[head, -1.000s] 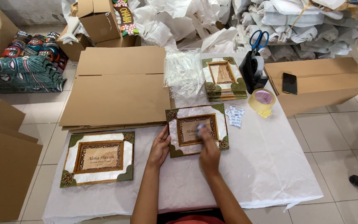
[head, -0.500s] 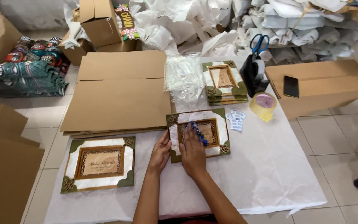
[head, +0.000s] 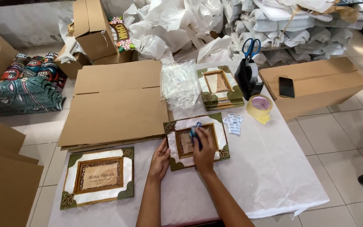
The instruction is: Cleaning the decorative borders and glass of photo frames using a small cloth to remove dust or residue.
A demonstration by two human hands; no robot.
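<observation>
A white sheet (head: 274,176) covers the floor. On it, left of a tape roll (head: 259,106), lies a frame (head: 196,140). The left hand (head: 159,159) steadies its edge, open; the right hand (head: 204,147) pinches a blue cloth (head: 195,131) against the centre, seemingly wiping. The corners look next.

frame (head: 197,141) between cardboard (head: 116,105), tape roll (head: 259,106)

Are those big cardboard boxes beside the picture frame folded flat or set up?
Folded flat: the cardboard boxes lie as thin stacked sheets on the floor, flaps level.
</observation>
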